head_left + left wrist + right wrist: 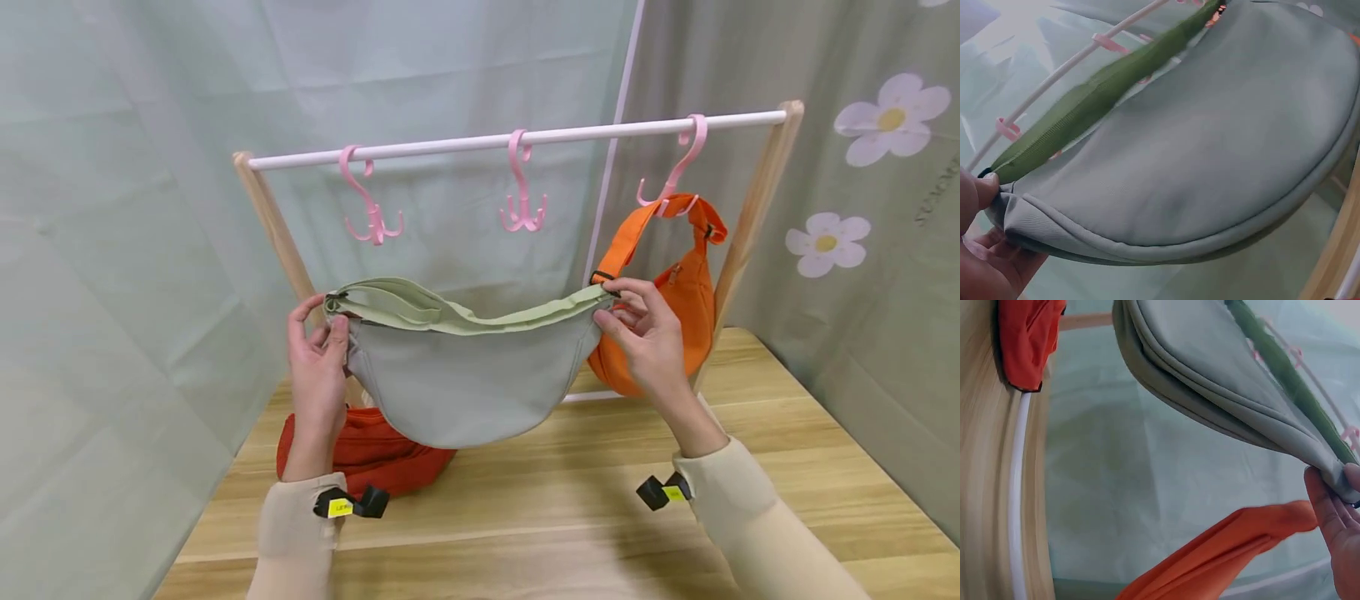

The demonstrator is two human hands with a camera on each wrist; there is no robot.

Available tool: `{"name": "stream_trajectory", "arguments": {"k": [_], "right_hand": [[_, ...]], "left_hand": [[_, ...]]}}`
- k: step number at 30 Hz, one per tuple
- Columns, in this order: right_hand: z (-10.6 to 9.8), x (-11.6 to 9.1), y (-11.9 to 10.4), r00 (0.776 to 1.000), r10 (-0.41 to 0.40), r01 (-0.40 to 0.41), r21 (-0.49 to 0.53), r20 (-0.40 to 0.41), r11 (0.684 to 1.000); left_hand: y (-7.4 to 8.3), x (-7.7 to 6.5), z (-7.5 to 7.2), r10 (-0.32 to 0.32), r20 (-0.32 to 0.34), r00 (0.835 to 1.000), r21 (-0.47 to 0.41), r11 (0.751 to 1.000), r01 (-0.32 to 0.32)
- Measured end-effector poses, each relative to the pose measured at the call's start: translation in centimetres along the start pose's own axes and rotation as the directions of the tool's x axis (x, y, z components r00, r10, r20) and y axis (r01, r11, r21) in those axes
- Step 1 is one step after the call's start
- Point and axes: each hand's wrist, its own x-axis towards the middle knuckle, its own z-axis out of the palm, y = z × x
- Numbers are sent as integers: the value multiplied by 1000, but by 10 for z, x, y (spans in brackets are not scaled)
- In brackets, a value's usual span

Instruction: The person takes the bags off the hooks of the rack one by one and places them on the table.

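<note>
A grey crescent-shaped sling bag (465,383) with a light green strap (517,319) is held up above the table, stretched between both hands. My left hand (318,367) pinches its left end between thumb and fingers, by the strap's attachment. At the opposite end my right hand (648,333) pinches the corner near a black buckle. In the left wrist view the bag's broad panel (1197,137) faces the camera, with the thumb over its corner. The right wrist view shows its piped lower edge (1210,403) running to the fingertips.
A white rail (442,148) on a wooden frame carries pink hooks (523,196). An orange bag (693,308) hangs from the right hook, just behind my right hand. Beneath my left forearm a red bag (390,458) lies on the wooden table (525,533).
</note>
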Motion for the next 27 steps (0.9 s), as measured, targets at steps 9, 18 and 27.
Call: {"name": "stream_trajectory", "arguments": {"k": [9,18,27], "right_hand": [[-24,-14,3,993,114,-114,-25,-5,993],[-53,-28,19,968,249,-249,-75,-21,965],[-67,-29,20,892,448,-426,-228,54,876]], "left_hand": [[-7,-11,1,-117,123,985,72,991,109],[-22,-11,-2,-210,360,909,158,974,163],[-44,-9,-8,-280,414,866,229,953,199]]}}
